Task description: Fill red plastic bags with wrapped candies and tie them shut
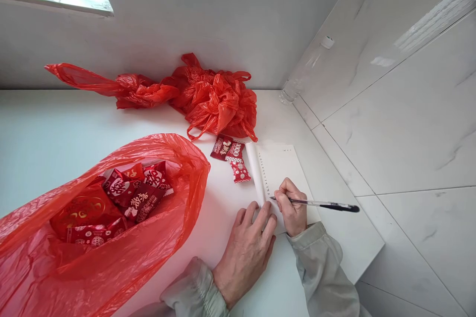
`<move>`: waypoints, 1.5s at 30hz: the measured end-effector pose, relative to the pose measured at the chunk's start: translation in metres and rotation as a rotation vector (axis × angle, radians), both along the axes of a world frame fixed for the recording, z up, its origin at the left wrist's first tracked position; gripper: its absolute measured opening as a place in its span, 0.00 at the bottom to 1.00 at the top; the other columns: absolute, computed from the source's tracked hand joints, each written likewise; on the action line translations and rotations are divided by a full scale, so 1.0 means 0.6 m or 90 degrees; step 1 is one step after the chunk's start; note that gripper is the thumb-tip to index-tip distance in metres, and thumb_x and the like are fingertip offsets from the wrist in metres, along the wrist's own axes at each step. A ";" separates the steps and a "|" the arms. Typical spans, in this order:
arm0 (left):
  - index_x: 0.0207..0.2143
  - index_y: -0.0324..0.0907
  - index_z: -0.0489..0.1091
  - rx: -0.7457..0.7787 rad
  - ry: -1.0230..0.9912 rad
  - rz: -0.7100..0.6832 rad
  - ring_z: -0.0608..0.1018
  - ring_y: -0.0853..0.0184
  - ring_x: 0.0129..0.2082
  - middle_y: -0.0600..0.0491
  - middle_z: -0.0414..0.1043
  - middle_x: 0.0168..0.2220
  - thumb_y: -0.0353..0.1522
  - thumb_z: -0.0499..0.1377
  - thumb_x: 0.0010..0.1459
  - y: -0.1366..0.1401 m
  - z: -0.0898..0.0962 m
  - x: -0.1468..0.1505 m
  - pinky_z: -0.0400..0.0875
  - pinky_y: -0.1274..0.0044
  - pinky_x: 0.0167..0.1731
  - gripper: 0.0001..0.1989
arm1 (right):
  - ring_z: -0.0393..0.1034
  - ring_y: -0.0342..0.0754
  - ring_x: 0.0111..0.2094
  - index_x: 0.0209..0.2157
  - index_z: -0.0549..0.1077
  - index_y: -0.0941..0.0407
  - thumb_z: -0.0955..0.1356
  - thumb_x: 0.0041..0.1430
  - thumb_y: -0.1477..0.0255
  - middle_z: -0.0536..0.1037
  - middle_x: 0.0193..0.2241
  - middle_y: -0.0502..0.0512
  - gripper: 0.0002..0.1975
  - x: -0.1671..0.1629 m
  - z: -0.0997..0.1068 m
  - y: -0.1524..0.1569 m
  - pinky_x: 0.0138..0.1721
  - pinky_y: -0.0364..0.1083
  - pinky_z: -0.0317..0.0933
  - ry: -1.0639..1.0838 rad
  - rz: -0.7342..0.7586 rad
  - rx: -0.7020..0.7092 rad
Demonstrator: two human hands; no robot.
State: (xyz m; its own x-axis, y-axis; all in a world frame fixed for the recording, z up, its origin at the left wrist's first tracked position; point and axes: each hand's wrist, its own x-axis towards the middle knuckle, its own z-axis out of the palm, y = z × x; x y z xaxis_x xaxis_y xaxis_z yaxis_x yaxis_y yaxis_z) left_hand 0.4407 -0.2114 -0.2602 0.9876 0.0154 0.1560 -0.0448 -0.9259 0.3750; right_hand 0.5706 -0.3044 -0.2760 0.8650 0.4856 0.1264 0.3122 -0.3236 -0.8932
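A white notebook (284, 168) lies open on the table, with a column of small dark marks down its left side. My right hand (292, 207) grips a pen (323, 204) with a clear barrel and black cap end, its tip touching the page near the lower end of that column. Spread flat across the notebook's lower left edge is my left hand (251, 240), fingers apart. Just left of the notebook are a dark red candy packet (223, 147) and a smaller red one (240, 171).
An open red plastic bag (186, 198) holding several wrapped sweets (139, 193) takes up the left side. Crumpled red bags (219, 101) lie against the back wall. A clear bottle (305, 72) stands in the back corner beside the tiled wall (409, 129).
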 end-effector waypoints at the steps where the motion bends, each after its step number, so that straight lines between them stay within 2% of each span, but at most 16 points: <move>1: 0.45 0.40 0.66 0.000 0.002 0.000 0.67 0.54 0.52 0.47 0.63 0.58 0.26 0.47 0.64 0.000 0.000 0.000 0.71 0.63 0.45 0.11 | 0.48 0.40 0.18 0.22 0.54 0.52 0.62 0.58 0.71 0.55 0.15 0.40 0.14 0.000 0.000 0.000 0.23 0.44 0.48 0.000 -0.001 -0.001; 45: 0.47 0.39 0.66 0.003 -0.008 -0.008 0.66 0.54 0.51 0.46 0.62 0.57 0.26 0.46 0.64 -0.001 -0.003 0.000 0.72 0.63 0.43 0.13 | 0.49 0.40 0.17 0.22 0.55 0.52 0.61 0.59 0.70 0.55 0.15 0.40 0.13 -0.001 0.001 -0.002 0.22 0.43 0.48 -0.024 0.006 -0.022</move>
State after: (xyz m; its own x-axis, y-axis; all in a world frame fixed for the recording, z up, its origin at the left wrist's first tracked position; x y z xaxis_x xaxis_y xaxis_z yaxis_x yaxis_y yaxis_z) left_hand 0.4409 -0.2119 -0.2623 0.9856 0.0028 0.1690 -0.0609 -0.9270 0.3701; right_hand 0.5702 -0.3055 -0.2753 0.8553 0.4983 0.1416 0.3486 -0.3514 -0.8689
